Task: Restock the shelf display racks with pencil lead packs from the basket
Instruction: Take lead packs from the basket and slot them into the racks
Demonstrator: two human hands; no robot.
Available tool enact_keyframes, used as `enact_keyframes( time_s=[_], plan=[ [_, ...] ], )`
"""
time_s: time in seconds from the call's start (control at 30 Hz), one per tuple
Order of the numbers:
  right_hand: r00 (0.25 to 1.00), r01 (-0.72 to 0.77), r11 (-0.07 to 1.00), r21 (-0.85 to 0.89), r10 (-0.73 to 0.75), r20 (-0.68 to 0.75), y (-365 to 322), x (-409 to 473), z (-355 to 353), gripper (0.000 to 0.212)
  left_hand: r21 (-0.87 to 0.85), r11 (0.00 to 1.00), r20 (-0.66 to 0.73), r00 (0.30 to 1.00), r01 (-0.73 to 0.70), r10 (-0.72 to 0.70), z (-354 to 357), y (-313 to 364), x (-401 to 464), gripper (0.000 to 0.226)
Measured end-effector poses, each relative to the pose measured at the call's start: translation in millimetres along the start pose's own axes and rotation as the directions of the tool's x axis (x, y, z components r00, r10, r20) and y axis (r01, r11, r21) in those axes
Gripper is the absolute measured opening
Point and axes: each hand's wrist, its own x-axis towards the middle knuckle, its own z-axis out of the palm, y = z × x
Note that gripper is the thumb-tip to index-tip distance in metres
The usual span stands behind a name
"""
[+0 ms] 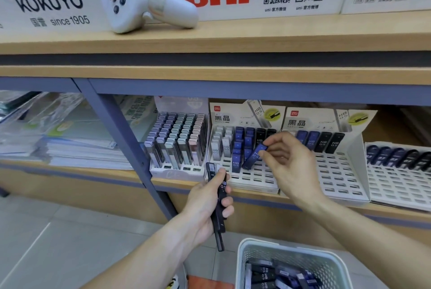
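Head view: right hand pinches blue "HB 0.5" pack at deli rack.

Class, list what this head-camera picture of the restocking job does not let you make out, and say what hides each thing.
- Basket: cut off by the bottom edge, so the pack count is hidden.
- Black packs in the left hand: overlapped and wrapped by fingers, number unclear.
- Blue pack: its foot hides whether it sits in a rack slot.
- Rightmost rack: cut off by the right edge.
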Motion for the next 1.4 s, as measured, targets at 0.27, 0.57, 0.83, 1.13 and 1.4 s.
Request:
enact_keyframes(
  time_s=[0.27, 0.57, 0.83, 1.13, 1.4],
  plan=[
    [0.992, 0.114, 0.985, -0.131, -0.107, 0.062, 12.3, -1.7, 4.9, 0.021, -0.023, 1.000, 0.004, 1.000, 0.007, -0.007, -1.3, 2.0, 0.2, 0.031],
    [0.937, 0.319, 0.882, -0.347, -0.241, 0.252, 15.9, 1.7, 6.7, 0.034, -0.002, 1.000, 0.027, 0.999, 0.019, -0.019, 3.3, 0.2, -2.2, 0.032],
    [0.926, 0.343, 0.804, -0.486, -0.204, 0.316, 20.2, 1.3, 6.9, 0.057, 0.010, 1.000, 0.023, 0.999, 0.030, -0.030, 5.9, -1.8, -3.8, 0.041],
    [0.950, 0.277, 0.827, -0.489, -0.160, 0.268, 8.4, 0.5, 3.3, 0.064, -0.016, 0.999, 0.038, 0.999, 0.029, -0.028, 6.5, -1.5, -4.0, 0.044],
    [0.680, -0.654, 0.749, 0.101, 0.525, 0.512, -42.3, -51.4, 4.9, 0.033, -0.175, 0.985, 0.027, 1.000, -0.002, 0.007, 8.6, 3.9, -0.2, 0.038]
  ],
)
